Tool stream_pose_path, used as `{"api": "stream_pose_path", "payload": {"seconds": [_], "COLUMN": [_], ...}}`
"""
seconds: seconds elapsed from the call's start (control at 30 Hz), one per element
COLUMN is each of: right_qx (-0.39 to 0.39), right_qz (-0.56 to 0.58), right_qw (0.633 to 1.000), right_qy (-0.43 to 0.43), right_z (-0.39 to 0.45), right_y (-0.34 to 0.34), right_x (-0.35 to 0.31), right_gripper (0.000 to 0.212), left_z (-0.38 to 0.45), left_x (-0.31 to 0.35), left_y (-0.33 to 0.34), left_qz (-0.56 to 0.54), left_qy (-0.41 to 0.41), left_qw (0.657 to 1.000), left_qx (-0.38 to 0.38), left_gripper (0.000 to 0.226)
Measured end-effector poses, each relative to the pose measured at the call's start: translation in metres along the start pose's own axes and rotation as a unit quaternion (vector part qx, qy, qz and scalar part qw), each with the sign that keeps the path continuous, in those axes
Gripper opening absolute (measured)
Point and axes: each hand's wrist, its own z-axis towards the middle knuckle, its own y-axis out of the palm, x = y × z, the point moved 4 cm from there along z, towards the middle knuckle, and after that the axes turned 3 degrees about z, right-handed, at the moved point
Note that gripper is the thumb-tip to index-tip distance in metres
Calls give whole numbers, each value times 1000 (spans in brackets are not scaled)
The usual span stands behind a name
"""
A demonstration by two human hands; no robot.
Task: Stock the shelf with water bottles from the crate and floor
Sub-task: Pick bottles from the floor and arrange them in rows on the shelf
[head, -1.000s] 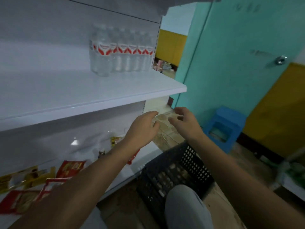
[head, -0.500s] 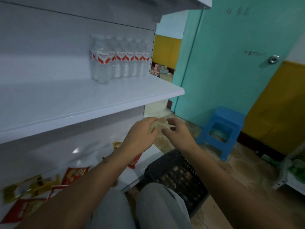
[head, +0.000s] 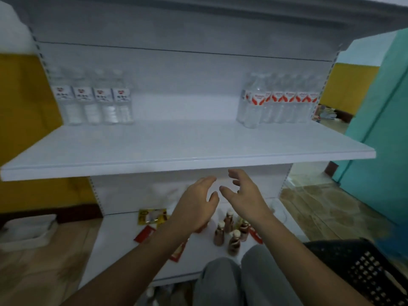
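Hands, left (head: 196,203) & right (head: 245,195), spread empty under shelf (head: 187,159), above small brown bottles (head: 229,233), prob. sauce.

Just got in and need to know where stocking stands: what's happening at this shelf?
A person faces the white shelf, both hands empty: the left hand and right hand hover just below its front edge, fingers loosely spread. Water bottles stand in two groups at the back, four on the left and a row on the right. The dark crate sits at the person's right.
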Motion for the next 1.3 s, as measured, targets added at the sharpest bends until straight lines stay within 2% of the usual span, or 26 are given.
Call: {"api": "stream_pose_path", "payload": {"seconds": [0.27, 0.6, 0.8, 1.2, 1.3], "right_qx": [-99, -214, -248, -324, -354], "right_qz": [61, 96, 125, 96, 111], "right_qw": [992, 964, 949, 928, 914], "right_qy": [-51, -128, -152, -155, -165], "right_z": [5, -16, -25, -33, -39], "right_y": [66, 122, 119, 98, 103], "right_x": [-38, -89, -99, -54, -61], "right_gripper": [53, 49, 49, 49, 48], "left_z": [-36, -106, -127, -140, -159], "left_x": [-46, -56, -58, -11, -4], "left_y": [-58, -107, -118, -88, -92], "left_qz": [13, 23, 53, 58, 73], "left_qy": [-98, -198, -242, -265, -304], "left_qw": [994, 967, 947, 918, 900], "left_qx": [55, 162, 204, 291, 304], "left_gripper": [47, 45, 42, 38, 41]}}
